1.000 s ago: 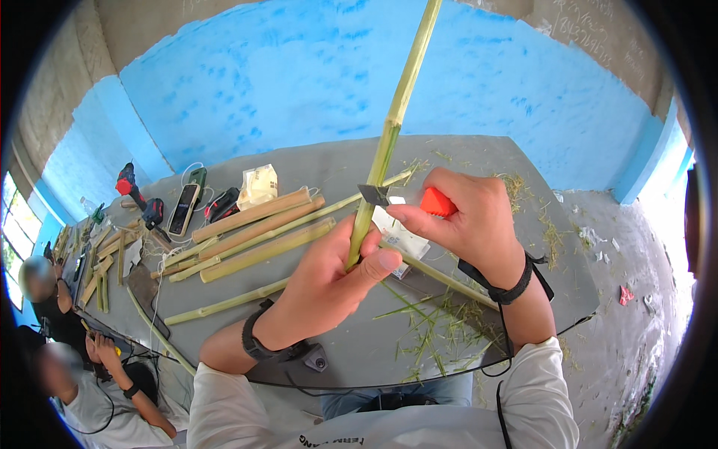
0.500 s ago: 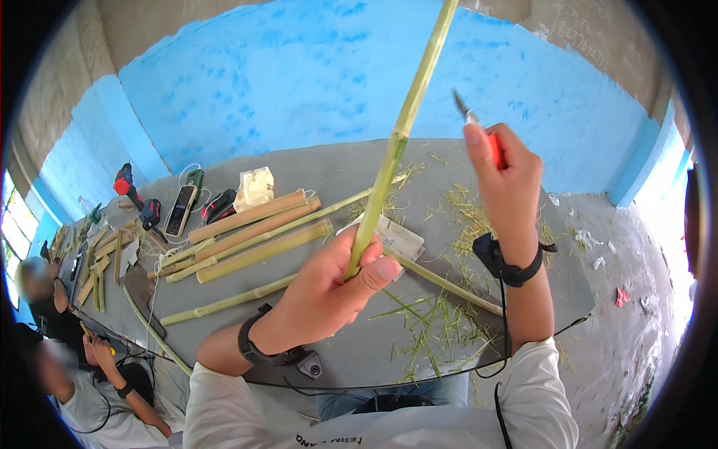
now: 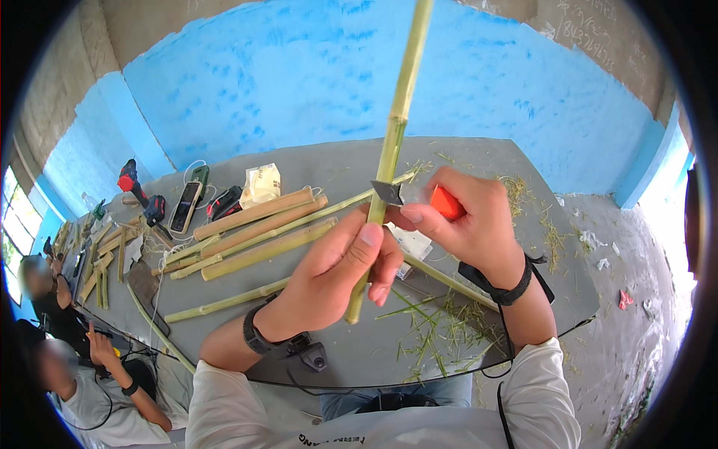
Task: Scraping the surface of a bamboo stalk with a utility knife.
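Note:
A long green bamboo pole (image 3: pixel 402 97) stands nearly upright above the table, its upper end running out of the top of the view. My left hand (image 3: pixel 344 258) is wrapped round it near its lower end, which sticks out below the fingers. In my right hand (image 3: pixel 475 213) is a knife with an orange handle (image 3: pixel 446 202). Its dark blade (image 3: pixel 387 191) lies across the pole just above my left hand and touches it. Green shavings (image 3: pixel 441 329) are scattered on the table below my right forearm.
Several cut bamboo lengths (image 3: pixel 269 247) lie on the grey table (image 3: pixel 336 348) to the left. Behind them are a phone (image 3: pixel 183 208), a cordless drill (image 3: pixel 142 196) and a cream paper packet (image 3: pixel 260 185). Two co-workers (image 3: pixel 97 396) sit at the far left. A blue wall (image 3: pixel 262 82) rises behind the table.
My right hand has come down and left, bringing the knife blade from the air onto the pole. The pole has shifted left and now stands more upright, its lower end showing below my left hand.

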Tool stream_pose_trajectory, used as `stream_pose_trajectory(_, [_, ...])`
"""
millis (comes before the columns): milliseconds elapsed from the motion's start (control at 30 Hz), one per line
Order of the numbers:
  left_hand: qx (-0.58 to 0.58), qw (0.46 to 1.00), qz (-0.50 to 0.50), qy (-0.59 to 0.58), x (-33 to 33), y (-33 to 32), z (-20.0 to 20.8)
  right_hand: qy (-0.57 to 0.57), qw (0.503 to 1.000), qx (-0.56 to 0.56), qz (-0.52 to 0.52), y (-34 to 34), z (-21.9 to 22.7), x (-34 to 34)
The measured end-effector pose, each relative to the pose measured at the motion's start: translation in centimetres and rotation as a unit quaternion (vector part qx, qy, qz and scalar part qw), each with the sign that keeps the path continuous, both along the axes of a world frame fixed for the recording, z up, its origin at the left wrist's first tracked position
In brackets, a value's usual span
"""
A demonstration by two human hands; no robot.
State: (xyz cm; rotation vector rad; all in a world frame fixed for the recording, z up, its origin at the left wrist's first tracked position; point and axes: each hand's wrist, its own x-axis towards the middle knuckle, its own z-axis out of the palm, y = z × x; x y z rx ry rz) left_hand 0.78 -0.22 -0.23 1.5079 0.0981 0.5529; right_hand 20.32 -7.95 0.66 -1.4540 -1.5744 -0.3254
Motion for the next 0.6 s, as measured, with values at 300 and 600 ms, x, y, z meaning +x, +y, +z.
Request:
stream_pose_trajectory(300, [-0.089,0.989,-0.12,0.021,-0.8,2.2,-0.4,-0.088,0.996,0.014,0.009,0.1,-0.1,0.0])
stream_pose_trajectory(600, [-0.052,0.991,-0.002,0.121,-0.8,2.0,-0.2,-0.143,0.988,0.054,0.008,0.4,-0.7,-0.3])
